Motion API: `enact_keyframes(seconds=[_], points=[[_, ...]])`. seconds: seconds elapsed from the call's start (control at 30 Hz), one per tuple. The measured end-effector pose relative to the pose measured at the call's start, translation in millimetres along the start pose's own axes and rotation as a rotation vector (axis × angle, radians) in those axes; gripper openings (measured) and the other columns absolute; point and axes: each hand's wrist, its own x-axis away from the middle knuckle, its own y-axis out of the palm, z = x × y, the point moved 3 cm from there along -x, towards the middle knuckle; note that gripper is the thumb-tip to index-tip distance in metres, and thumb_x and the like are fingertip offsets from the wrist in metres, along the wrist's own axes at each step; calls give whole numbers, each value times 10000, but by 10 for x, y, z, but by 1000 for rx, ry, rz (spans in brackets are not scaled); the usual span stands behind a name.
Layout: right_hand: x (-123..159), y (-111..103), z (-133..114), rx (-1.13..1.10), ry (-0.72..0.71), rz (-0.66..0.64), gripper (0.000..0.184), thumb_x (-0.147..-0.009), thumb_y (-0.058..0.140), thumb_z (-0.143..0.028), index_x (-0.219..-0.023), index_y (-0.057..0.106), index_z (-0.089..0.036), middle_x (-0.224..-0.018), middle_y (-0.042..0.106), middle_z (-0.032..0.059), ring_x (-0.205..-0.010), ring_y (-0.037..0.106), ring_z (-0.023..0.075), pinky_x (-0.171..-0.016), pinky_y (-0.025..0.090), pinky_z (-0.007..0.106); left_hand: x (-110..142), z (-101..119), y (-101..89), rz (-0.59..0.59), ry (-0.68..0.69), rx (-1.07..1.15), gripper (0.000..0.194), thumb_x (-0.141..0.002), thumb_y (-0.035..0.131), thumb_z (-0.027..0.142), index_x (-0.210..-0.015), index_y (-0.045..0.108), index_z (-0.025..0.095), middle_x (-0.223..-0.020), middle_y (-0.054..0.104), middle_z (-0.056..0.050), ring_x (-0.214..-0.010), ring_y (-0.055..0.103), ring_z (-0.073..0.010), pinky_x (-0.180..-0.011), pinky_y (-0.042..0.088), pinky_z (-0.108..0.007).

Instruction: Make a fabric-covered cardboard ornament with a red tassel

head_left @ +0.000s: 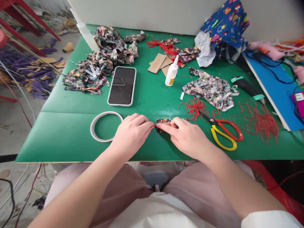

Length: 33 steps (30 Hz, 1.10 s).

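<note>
A small dark floral fabric piece (162, 121) lies flat near the table's front edge, partly under my right hand (186, 134). That hand is closed over it, with the index finger pressing at its left end and the other fingers curled. My left hand (134, 133) pinches a bit of red cord (155, 126) at the same left end, so the fingertips of both hands nearly meet. What lies beneath the right palm is hidden. Scissors (213, 122) with red and yellow handles rest right of my right hand, beside a tangle of red cords (195, 107).
A tape roll (95, 133) lies by my left wrist. Behind stand a phone (122, 86) lying flat, a small glue bottle (171, 72), brown card pieces (158, 62) and heaped floral cloth (111, 47). At right are a floral pouch (210, 88), a black-and-teal tool (247, 88) and loose red cords (264, 123).
</note>
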Motion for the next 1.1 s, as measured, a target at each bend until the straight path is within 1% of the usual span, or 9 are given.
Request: enact_keyframes(seconds=[0.1,0.3,0.43,0.57,0.67,0.73,0.93,1.03,1.1], points=[[-8,-14,-14,16,10,-20,485,-818,420,-162,-1246,451,-387,-914,501,35,-755,501,141,-572,355,236,6,3,11,-18,13,-41,239,-883,419,260,-884,645,183,-823,612,-45,-774,509,-167,-737,419,-312],[-29,-26,3,-15,9,-68,471,-839,401,-169,-1250,453,-392,-908,494,39,-753,502,143,-595,380,243,16,6,-16,-58,13,-108,244,-887,403,269,-895,631,181,-845,600,-46,-794,508,-178,-734,415,-313],[-23,-38,52,-118,-23,-101,494,-838,392,-145,-1276,429,-370,-929,499,39,-822,512,147,-708,425,266,19,4,-66,-113,3,-153,237,-887,399,265,-888,625,192,-847,593,-40,-795,512,-182,-717,412,-314],[9,-68,89,-234,-60,-98,531,-856,371,-158,-1353,306,-333,-981,527,45,-927,505,170,-828,426,319,20,-7,-104,-162,-17,-201,222,-881,405,250,-885,621,197,-837,587,-38,-787,521,-185,-693,404,-313],[28,-70,87,-272,-46,-69,496,-856,369,-151,-1329,357,-298,-1042,539,51,-980,495,179,-874,411,333,24,-29,-128,-193,-35,-233,225,-880,402,255,-882,619,193,-832,584,-41,-782,526,-188,-680,398,-312],[30,-51,68,-249,-34,-57,471,-848,374,-142,-1296,411,-281,-1035,543,58,-978,500,182,-868,412,328,26,-49,-151,-212,-46,-252,233,-880,397,263,-874,618,189,-819,582,-44,-779,528,-191,-674,394,-311],[-18,-21,34,-192,5,-38,452,-835,387,-141,-1254,463,-292,-991,565,56,-929,533,191,-784,425,305,-1,-88,-248,-290,-70,-284,203,-859,435,269,-787,605,185,-755,577,-36,-754,536,-203,-641,385,-310],[-36,-63,73,-269,-16,-50,412,-848,389,-168,-1226,485,-300,-1008,571,51,-917,542,174,-788,411,291,-39,-84,-302,-311,-111,-270,195,-845,470,293,-765,618,194,-751,588,-34,-767,547,-211,-631,386,-308],[-30,-99,116,-372,-32,-63,410,-846,407,-179,-1236,457,-293,-1001,581,37,-888,549,154,-775,409,271,-78,-61,-321,-301,-123,-247,209,-848,474,316,-796,636,194,-762,597,-41,-782,554,-212,-646,396,-309]])
